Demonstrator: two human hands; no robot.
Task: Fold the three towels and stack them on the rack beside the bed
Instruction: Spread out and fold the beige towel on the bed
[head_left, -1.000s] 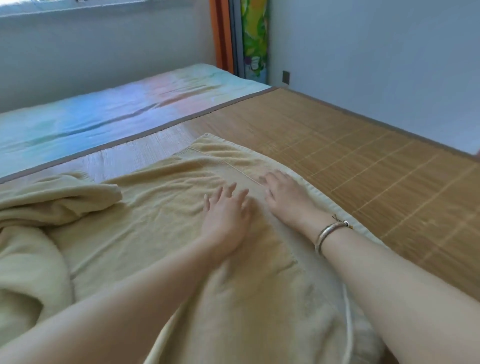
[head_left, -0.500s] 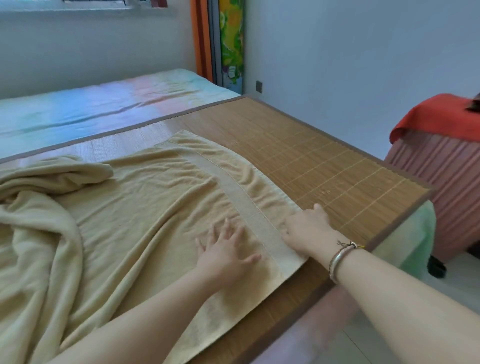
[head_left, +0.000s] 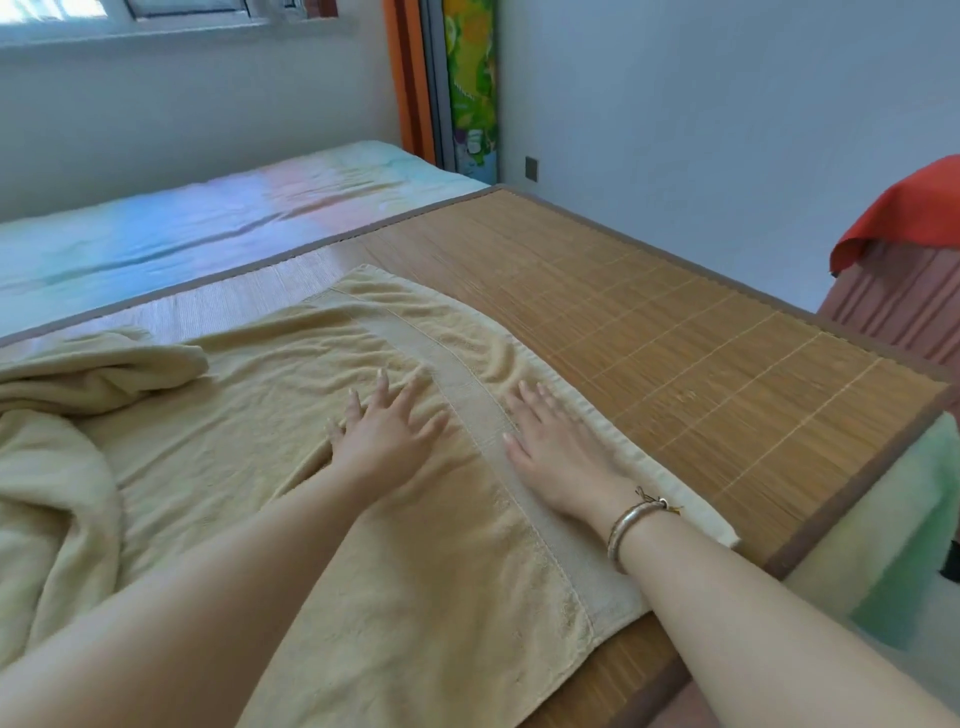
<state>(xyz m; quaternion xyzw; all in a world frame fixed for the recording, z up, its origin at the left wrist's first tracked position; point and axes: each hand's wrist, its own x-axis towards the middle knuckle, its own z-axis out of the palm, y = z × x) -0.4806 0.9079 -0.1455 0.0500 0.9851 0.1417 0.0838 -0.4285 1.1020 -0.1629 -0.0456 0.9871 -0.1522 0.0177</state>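
The towel (head_left: 291, 467) at frame centre is now pressed by the left hand (head_left: 387, 441) and right hand (head_left: 558, 457), fingers flat and spread, moved back up from its near edge; smoothing continues, folding not yet begun.

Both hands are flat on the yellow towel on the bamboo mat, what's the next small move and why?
Probably sweep the left hand leftward toward the bunched part: the towel lies flat under both palms, with the right hand on its woven band, but its left side is still heaped, too rumpled to fold.
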